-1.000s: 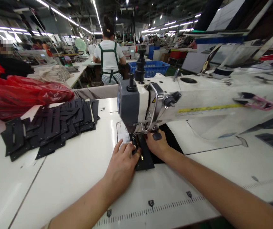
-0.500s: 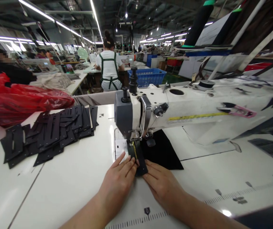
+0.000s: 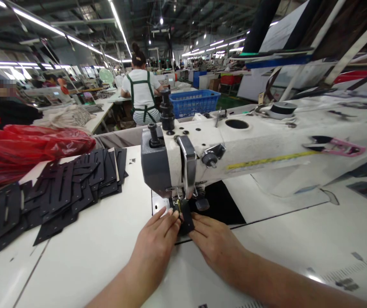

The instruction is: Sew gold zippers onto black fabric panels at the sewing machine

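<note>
A narrow black strip, with a yellow line like zipper teeth along its slot, lies under the sewing machine's needle area. My left hand grips its left side near the front end, the fingertips close to the metal plate. Along the right edge, the fingers of my right hand are closed on the same strip; the thumb is hidden. To the right, a larger black piece lies flat beneath the machine arm. Exactly how the fingers pinch the strip is partly hidden.
Many slotted black strips lie in an overlapping heap at left, before a red plastic bag. Pink-handled snips rest on the machine arm. Beyond the table are a blue basket and a person in a white shirt.
The strip has slid forward under the needle area, so less of it shows in front. Both hands have moved with it, closer to the machine head. The camera view has shifted slightly.
</note>
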Demonstrator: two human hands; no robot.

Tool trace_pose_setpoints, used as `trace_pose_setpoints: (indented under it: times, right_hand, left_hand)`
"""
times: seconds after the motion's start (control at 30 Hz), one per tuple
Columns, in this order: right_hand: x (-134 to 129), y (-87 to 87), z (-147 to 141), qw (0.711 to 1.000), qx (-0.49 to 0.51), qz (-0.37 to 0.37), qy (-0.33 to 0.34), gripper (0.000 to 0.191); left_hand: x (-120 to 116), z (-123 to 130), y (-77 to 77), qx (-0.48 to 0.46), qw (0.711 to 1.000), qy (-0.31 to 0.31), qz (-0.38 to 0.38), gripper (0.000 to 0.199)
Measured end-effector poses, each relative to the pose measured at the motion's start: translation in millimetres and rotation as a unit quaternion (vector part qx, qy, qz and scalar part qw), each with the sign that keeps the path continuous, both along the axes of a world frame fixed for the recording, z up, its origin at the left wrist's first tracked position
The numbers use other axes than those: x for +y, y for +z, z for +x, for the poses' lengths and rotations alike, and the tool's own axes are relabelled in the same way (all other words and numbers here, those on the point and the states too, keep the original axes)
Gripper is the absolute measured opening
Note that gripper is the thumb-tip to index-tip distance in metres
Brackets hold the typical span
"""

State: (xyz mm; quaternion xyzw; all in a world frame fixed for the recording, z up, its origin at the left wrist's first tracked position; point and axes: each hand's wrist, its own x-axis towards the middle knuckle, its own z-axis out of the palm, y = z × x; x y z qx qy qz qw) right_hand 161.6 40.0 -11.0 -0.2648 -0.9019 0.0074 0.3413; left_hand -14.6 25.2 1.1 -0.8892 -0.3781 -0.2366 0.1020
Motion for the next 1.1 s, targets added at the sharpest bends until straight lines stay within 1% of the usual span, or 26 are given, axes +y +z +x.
trace_pose_setpoints:
  times: [0.13, 0.27, 0.37, 0.47, 0.53, 0.63, 0.77, 0.93, 1.1]
  right_hand:
    - [9.3, 0.1, -2.9, 1.000, -0.004, -0.006, -0.002, 0.030]
    - [16.7, 3.2, -6.2, 1.000, 0.013, -0.015, -0.006, 0.034]
    - [15.4, 4.0, -6.4, 0.999, 0.017, 0.007, -0.026, 0.035]
    - [9.8, 2.0, -4.3, 0.997, 0.000, 0.052, -0.055, 0.033]
    - [7.1, 0.0, -2.8, 0.996, -0.009, 0.064, -0.058, 0.033]
    - [7.2, -1.4, -1.9, 0.997, -0.019, 0.050, -0.052, 0.031]
    - [12.2, 1.4, -2.6, 0.997, -0.030, 0.043, -0.052, 0.032]
    - [20.6, 5.6, -3.6, 0.998, -0.016, 0.043, -0.040, 0.035]
    - [25.5, 5.3, -5.0, 0.999, 0.007, 0.029, -0.040, 0.031]
  left_hand:
    - [8.4, 0.2, 1.0, -0.014, 1.000, 0.007, 0.004, 0.027]
    - [14.4, -0.3, -0.3, -0.033, 0.999, 0.034, -0.018, 0.025]
    - [12.9, -2.3, -0.6, -0.025, 0.998, 0.051, -0.028, 0.027]
    - [6.6, -4.0, -1.7, -0.019, 0.999, 0.037, 0.004, 0.026]
    - [2.3, -3.9, -2.6, -0.009, 0.999, 0.020, 0.023, 0.025]
    - [-0.1, -2.5, -2.9, 0.002, 1.000, 0.014, 0.023, 0.028]
    - [4.3, -1.5, -1.8, -0.007, 1.000, 0.011, 0.020, 0.027]
    - [14.0, -3.2, -1.3, -0.017, 0.999, -0.001, 0.030, 0.025]
    - [19.3, -4.2, -1.5, -0.031, 0.999, 0.003, 0.005, 0.021]
